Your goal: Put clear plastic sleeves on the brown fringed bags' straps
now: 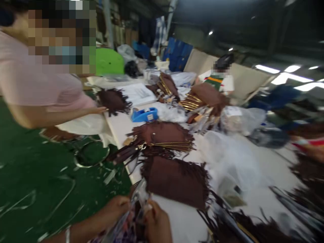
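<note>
Near the bottom of the head view, my left hand (pixel 117 207) and my right hand (pixel 157 219) are side by side at the table's edge. Both have closed fingers around a clear plastic bag (pixel 139 194), and something dark shows between them, too blurred to name. Just beyond my hands a brown fringed bag (pixel 177 180) lies flat on the white table (pixel 174 219). Behind it are more brown fringed pouches (pixel 164 133) with gold zips and a dark strap (pixel 124 153) hanging over the edge.
A person in pink (pixel 45 84) stands at the left, one hand at a dark fringed piece (pixel 113 100). A blue tape dispenser (pixel 144 114), plastic bags (pixel 227 155) and piled brown bags (pixel 209 94) cover the table. Another person (pixel 227 82) is behind. A metal ring (pixel 92 165) stands left.
</note>
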{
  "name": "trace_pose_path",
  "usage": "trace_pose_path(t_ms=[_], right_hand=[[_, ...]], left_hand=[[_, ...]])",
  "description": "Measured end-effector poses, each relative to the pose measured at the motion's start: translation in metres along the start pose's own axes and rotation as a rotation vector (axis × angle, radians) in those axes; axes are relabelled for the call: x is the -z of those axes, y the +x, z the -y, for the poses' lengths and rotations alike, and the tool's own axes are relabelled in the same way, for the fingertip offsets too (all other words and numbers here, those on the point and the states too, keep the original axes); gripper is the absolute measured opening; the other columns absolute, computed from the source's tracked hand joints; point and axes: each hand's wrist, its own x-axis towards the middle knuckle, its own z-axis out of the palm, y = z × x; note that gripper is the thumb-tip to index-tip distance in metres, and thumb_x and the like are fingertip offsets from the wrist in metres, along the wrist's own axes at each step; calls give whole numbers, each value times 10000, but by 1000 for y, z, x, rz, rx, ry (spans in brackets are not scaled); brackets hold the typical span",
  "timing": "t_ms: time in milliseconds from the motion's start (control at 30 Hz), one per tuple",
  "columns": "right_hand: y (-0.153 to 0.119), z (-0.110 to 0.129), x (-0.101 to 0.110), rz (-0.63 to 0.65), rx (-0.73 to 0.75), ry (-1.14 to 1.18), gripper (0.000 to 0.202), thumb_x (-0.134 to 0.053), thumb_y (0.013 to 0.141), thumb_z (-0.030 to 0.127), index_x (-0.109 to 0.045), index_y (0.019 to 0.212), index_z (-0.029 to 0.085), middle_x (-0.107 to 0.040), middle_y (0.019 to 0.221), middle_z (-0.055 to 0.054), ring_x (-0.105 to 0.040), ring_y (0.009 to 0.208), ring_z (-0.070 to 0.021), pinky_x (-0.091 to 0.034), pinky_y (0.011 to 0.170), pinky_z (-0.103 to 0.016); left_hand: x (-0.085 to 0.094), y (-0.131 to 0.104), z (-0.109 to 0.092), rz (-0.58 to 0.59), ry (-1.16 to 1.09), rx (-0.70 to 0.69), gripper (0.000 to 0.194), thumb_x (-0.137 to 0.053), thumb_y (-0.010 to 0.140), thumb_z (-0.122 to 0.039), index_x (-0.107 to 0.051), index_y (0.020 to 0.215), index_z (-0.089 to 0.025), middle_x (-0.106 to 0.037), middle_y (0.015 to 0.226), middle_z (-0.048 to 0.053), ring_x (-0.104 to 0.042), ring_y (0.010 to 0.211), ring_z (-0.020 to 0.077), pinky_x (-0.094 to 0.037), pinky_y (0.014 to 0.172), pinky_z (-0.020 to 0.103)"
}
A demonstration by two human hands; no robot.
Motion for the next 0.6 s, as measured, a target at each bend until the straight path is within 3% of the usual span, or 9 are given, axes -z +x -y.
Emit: trace_pose_path(t_ms=[100, 233, 333, 400, 500, 600], right_hand=[[13, -5, 31, -46, -85, -42, 483, -626, 751, 596, -696, 979, 176, -634, 599, -1, -478, 394, -127, -343, 376, -229], [13, -6, 51, -175, -80, -97, 446, -612, 763, 612, -659, 778, 168, -618, 591, -5, -459, 412, -107, -356, 424, -216], [6, -17, 30, -91, -124, -48, 465, -609, 774, 613, -606, 634, 170, -524, 446, 17, -394, 373, -94, -306, 413, -208], [3, -27, 6, -32, -141, -1, 463, -619, 765, 619, -631, 664, 167, -474, 405, 38, -353, 362, -89, -264, 392, -200], [-1, -39, -27, 14, -163, 43, 468, -640, 745, 612, -692, 852, 160, -559, 502, 28, -351, 382, -88, -230, 370, -198], [2, -47, -40, 91, -191, 75, 460, -628, 762, 615, -667, 802, 158, -602, 558, 11, -376, 412, -89, -256, 396, -203]], left_hand=[[7, -7, 12, 44, -101, 42, 605, -608, 726, -748, -623, 763, -145, -683, 728, 70, -600, 561, 178, -418, 520, 242], [1, -7, 4, 97, -291, 46, 571, -590, 771, -721, -580, 865, -157, -702, 787, 93, -630, 614, 187, -455, 560, 254], [-2, -8, 2, 82, -361, 38, 576, -613, 760, -714, -558, 877, -153, -692, 769, 93, -626, 597, 179, -463, 563, 257], [-3, -8, 3, 69, -384, 34, 568, -625, 759, -700, -551, 862, -147, -684, 749, 92, -611, 573, 164, -457, 552, 247], [-6, -7, 6, 12, -381, 65, 567, -641, 738, -691, -531, 874, -151, -669, 684, 72, -588, 538, 157, -431, 511, 230], [-9, -5, 6, -96, -295, 62, 552, -611, 744, -697, -499, 872, -172, -647, 603, 39, -565, 491, 161, -406, 478, 229]])
